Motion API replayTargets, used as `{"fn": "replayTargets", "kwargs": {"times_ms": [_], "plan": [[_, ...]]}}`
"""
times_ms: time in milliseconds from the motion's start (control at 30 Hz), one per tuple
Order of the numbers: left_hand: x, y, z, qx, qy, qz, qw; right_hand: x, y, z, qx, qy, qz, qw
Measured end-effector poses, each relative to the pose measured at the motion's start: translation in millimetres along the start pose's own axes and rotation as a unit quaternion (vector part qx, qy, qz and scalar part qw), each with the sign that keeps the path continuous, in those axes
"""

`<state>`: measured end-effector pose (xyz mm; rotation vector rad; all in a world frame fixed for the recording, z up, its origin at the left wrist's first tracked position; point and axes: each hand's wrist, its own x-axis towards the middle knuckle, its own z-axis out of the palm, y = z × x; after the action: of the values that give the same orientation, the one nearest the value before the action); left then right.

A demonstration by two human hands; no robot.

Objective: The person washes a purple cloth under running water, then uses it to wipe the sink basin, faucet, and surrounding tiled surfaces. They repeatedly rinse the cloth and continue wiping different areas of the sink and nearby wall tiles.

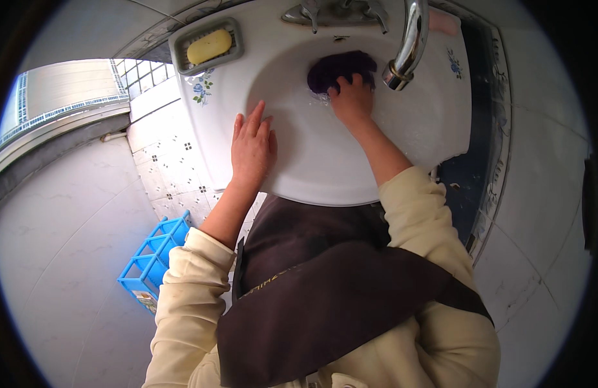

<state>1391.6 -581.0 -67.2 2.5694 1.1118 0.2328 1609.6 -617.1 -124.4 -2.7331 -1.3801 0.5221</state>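
A wet-looking, dark purple cloth (343, 66) lies bunched in the white washbasin (299, 149), toward its back below the taps. My right hand (354, 98) reaches into the bowl with its fingers curled into the cloth; the fingertips are partly hidden in the folds. Small splashes or bubbles show just beside it. Over the basin's left side is my left hand (251, 140), holding nothing, its fingers stretched out and a little apart. Whether it rests on the rim or hovers I cannot tell.
A yellow soap bar (209, 46) sits in a grey soap dish (177, 48) at the back left corner. The chrome spout (412, 42) curves over the bowl near my right hand, with tap handles (310, 14) behind. A blue plastic rack (158, 252) stands on the floor at left.
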Motion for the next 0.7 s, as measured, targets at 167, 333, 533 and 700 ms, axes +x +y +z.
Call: {"fn": "replayTargets", "kwargs": {"times_ms": [167, 333, 533, 700], "plan": [[0, 0, -4, -0.04, 0.05, 0.004, 0.998, 16, -45, -24, 0.582, -0.079, 0.218, 0.78], [2, 2, -5, -0.136, 0.122, -0.006, 0.983, -8, -99, -22, 0.613, 0.016, 0.104, 0.783], [-2, -11, -8, -0.251, 0.153, -0.048, 0.955, -87, -114, -21, 0.394, -0.004, -0.139, 0.909], [-23, -25, -27, -0.287, 0.148, -0.09, 0.942, -103, -129, -40, 0.237, 0.145, -0.295, 0.914]]}}
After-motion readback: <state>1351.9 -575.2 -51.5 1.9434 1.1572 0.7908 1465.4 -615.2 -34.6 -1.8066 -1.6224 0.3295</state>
